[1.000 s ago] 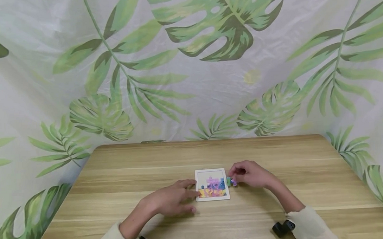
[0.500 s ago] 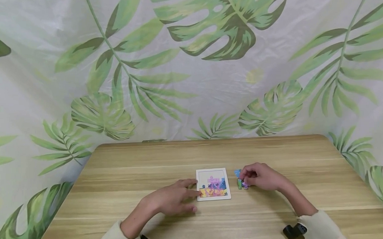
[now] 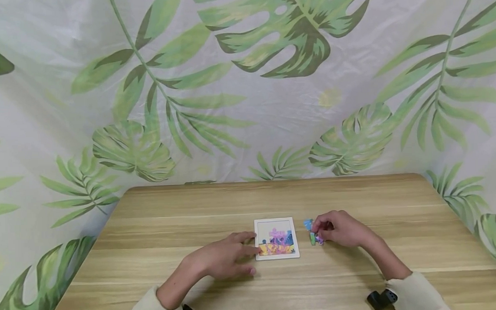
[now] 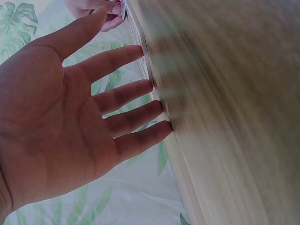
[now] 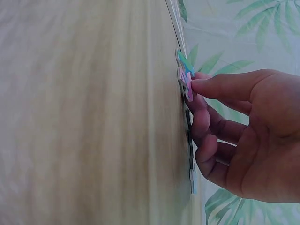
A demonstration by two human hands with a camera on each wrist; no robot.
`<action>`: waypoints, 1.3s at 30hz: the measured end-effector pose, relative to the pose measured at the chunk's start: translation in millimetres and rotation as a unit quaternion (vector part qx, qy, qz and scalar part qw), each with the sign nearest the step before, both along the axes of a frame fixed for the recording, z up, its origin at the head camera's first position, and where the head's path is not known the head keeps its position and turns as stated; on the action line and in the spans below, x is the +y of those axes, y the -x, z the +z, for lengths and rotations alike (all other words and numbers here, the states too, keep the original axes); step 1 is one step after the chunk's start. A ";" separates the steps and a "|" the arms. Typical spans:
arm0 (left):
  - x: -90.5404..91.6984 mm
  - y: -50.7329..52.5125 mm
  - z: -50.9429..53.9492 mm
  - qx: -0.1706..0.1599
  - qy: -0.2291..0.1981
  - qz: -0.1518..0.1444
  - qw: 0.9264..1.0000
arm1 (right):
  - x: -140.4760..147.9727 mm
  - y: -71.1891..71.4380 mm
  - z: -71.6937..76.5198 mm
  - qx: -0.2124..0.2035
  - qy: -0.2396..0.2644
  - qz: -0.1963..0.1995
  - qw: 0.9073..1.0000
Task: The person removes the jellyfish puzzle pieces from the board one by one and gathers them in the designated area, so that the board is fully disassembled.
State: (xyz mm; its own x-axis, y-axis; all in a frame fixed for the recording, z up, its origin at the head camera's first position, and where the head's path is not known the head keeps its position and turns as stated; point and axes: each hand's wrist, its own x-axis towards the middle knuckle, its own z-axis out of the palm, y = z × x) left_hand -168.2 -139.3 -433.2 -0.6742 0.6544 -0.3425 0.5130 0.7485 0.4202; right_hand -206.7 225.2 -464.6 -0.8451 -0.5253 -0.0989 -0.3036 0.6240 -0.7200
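A square white puzzle tray lies mid-table in the head view, its lower part filled with yellow, pink and blue pieces. My left hand rests at the tray's left edge, fingertips touching it. In the left wrist view that hand's fingers are spread and nearly straight. Right of the tray, my right hand pinches a green, blue and pink puzzle piece between thumb and forefinger, low over the table. Whether it is one piece or two together, I cannot tell. The other fingers of that hand curl loosely.
A light-blue puzzle piece lies beside my right fingertips. More pieces, seen edge-on in the right wrist view, lie under that hand. The wooden table ends at a leaf-patterned cloth behind it.
My right hand has drawn away from the tray to the right with the puzzle piece, uncovering the light-blue piece. In the last half second it has barely moved. My left hand stays put.
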 end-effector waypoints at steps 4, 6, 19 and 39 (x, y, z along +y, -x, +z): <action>0.1 0.0 0.2 -0.003 0.000 0.003 1.000 | -1.7 0.7 0.8 0.011 -0.010 -0.001 1.000; 0.1 0.0 0.5 -0.003 -0.001 0.003 1.000 | -3.0 1.4 1.4 0.013 -0.015 -0.003 1.000; -0.8 1.2 1.2 -0.003 -0.004 0.001 1.000 | -10.0 6.5 0.7 0.010 -0.012 -0.003 1.000; -1.6 1.7 -0.6 0.016 -0.003 -0.014 1.000 | -5.3 2.0 3.2 0.015 -0.028 -0.004 0.999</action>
State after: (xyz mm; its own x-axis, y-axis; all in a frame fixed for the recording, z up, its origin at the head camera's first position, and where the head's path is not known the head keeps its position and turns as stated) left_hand -169.8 -140.9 -433.8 -0.6669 0.6743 -0.3172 0.5464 0.7319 0.4070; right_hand -208.8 219.9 -461.4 -0.8524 -0.5126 -0.1027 -0.3195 0.6662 -0.6739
